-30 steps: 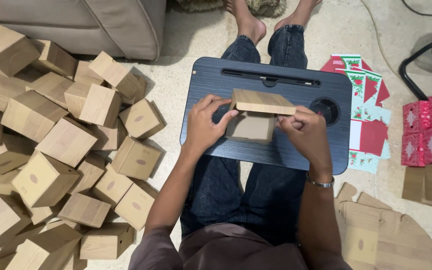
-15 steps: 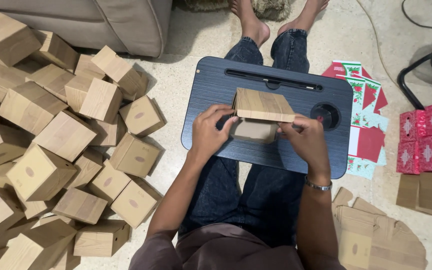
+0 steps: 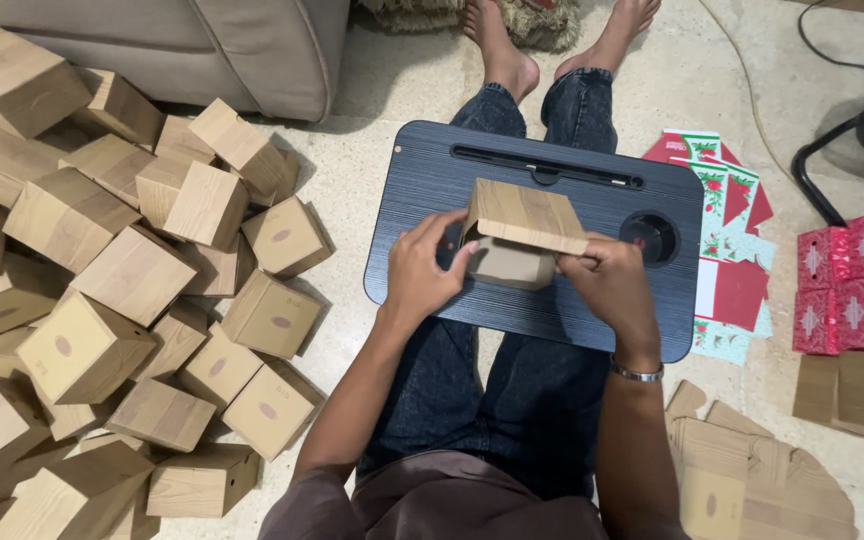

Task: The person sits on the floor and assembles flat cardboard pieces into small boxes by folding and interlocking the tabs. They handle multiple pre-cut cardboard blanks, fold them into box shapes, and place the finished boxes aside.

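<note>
Leftmost, a heap of wood-grain boxes (image 3: pixel 132 270) covers the floor beside a grey sofa (image 3: pixel 202 45). Next comes the dark lap desk (image 3: pixel 422 230) across the person's knees. Above it the left hand (image 3: pixel 420 272) grips the left side of a half-folded box (image 3: pixel 522 232), fingers curled on its edge (top flap raised). The right hand (image 3: pixel 607 285) pinches the box's right side, a bracelet (image 3: pixel 637 373) on its wrist. Further right lie flat red-and-green sheets (image 3: pixel 727 215), then red boxes (image 3: pixel 852 280), with flat brown blanks (image 3: pixel 752 470) lower down.
</note>
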